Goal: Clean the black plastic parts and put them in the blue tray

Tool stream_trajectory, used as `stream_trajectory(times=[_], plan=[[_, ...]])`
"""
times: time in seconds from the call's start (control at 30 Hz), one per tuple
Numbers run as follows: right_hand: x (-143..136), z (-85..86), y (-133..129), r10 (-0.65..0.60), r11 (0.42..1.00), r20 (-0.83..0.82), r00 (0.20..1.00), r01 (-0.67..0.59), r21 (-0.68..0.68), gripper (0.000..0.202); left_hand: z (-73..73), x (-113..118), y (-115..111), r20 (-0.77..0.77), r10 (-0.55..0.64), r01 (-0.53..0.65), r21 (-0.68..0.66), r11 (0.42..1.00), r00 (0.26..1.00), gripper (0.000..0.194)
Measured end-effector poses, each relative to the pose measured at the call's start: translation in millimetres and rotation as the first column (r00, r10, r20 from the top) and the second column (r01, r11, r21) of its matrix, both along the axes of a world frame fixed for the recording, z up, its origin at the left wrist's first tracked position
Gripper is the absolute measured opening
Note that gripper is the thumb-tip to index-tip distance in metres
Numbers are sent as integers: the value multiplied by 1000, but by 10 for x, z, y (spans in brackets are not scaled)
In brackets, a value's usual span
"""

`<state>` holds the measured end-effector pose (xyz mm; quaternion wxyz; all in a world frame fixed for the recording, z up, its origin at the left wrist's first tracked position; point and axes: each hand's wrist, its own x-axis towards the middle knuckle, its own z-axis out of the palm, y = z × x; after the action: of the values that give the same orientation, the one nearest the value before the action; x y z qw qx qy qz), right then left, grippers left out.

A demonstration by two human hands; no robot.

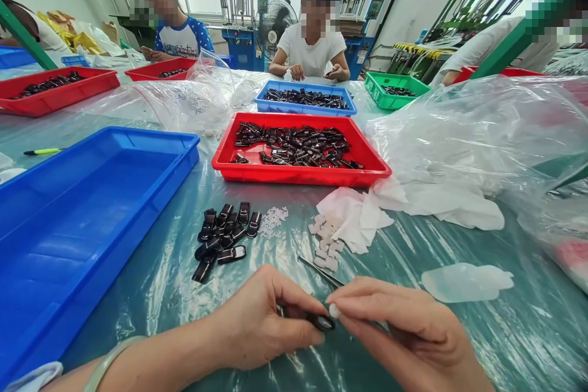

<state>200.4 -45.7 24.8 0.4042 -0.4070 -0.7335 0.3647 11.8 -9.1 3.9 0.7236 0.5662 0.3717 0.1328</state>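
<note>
My left hand [271,318] is closed around a small glossy black part [324,322], its rounded end showing past the fingertips. Between thumb and forefinger, my right hand [399,324] pinches a small white piece [334,310] right beside that end; whether they touch I cannot tell. The same hand also keeps a pair of metal tweezers [321,272], its tip pointing away to the upper left. Beyond my left hand lies a loose pile of black parts [225,226]. Tiny white bits [274,220] and flat whitish pads [327,245] lie to its right.
A red tray [303,176] of black parts stands ahead, with a blue tray [305,109] behind it. At left is a large blue tray [151,196]. A translucent bottle [467,282] lies at right, near plastic sheeting [459,135]. Several people sit around the table.
</note>
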Motion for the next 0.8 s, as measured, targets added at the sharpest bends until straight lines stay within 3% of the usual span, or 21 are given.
stream_trajectory(times=[0.17,0.57,0.8], plan=[[-61,-74,-3,38,993,13,999,-39,111,39,48,10,19,1,-31,31,-24,999,1000,23],[-68,-146,-12,54,975,93,994,-73,208,51,13,9,30,25,-18,18,-32,999,1000,24],[-17,-150,-50,86,962,220,972,-138,234,50,-18,-5,15,22,-21,20,52,998,1000,22]])
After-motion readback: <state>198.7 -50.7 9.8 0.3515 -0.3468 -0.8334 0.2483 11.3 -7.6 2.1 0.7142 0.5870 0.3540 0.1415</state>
